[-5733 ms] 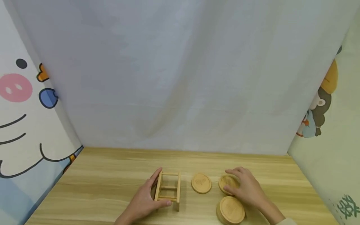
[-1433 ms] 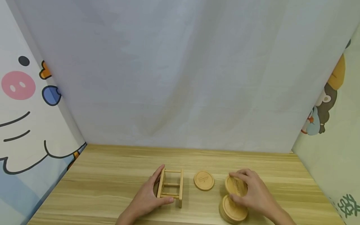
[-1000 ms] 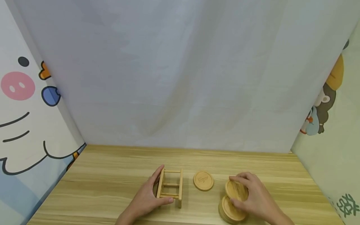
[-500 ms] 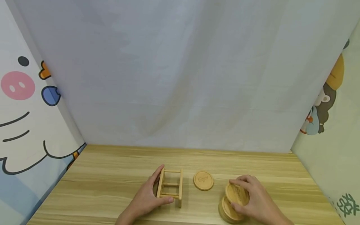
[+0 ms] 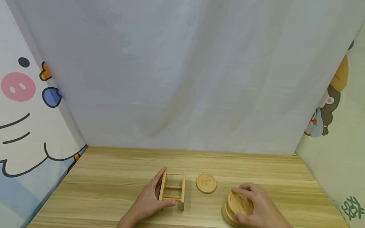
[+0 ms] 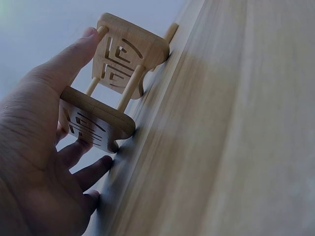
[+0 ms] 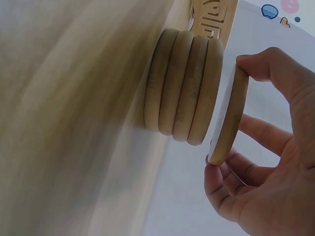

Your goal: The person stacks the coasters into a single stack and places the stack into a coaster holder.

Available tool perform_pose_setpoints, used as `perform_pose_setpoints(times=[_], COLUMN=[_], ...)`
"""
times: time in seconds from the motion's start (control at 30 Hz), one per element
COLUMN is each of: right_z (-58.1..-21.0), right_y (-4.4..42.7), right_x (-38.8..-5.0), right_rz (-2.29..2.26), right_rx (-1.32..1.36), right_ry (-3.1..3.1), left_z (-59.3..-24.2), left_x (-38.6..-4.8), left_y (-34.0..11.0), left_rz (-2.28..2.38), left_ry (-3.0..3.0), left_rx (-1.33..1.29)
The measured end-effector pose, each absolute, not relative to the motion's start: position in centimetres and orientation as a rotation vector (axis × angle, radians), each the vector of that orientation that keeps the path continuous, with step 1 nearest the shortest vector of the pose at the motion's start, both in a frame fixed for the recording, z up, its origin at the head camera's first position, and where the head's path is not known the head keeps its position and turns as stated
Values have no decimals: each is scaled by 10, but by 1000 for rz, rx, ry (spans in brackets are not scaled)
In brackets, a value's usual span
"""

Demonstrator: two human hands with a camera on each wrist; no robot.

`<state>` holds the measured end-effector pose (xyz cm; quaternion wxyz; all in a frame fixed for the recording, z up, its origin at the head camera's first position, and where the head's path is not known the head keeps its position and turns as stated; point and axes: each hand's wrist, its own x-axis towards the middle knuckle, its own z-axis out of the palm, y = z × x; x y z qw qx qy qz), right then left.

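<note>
My left hand (image 5: 146, 201) grips a small wooden coaster holder (image 5: 183, 190), its thumb along the near side. In the left wrist view the holder (image 6: 130, 46) shows two cut-out side panels joined by round rods, and it holds no coasters. My right hand (image 5: 258, 204) pinches a round wooden coaster (image 5: 239, 202) by its edge, thumb on one side and fingers on the other. Directly beneath is a stack of several matching coasters (image 5: 227, 217). The right wrist view shows a narrow gap between the held coaster (image 7: 232, 115) and the stack (image 7: 179, 88).
Between the holder and the stack, a single coaster (image 5: 206, 183) with an engraved mark lies flat on the wooden table (image 5: 122, 171). A pale curtain (image 5: 182, 79) hangs behind the table, with cartoon-printed panels (image 5: 25, 126) at both sides.
Earlier my right hand was at a coaster lying behind the stack. It has lifted that coaster and brought it nearer, over the stack. My left hand and the holder stay put.
</note>
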<state>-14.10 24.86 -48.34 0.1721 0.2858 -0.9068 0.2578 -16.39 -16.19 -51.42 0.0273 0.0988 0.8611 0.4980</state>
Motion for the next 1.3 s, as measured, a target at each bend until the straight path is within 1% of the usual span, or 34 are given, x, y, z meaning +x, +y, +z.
perform_pose_setpoints(times=[0.43,0.67,1.3], right_z=[-482,-485,-490], right_y=[246,247,247], right_x=[-134,-138,-138], right_rz=[806,803,736], right_rx=[812,891,911], right_ry=[-2676,-2691,-2676], left_z=[-516,-516,-518], left_x=[-163,-164,-164], left_y=[-162,-162,-163], left_rz=[1542,1539,1531], left_ry=[2656,2655,2668], left_rx=[307,306,286])
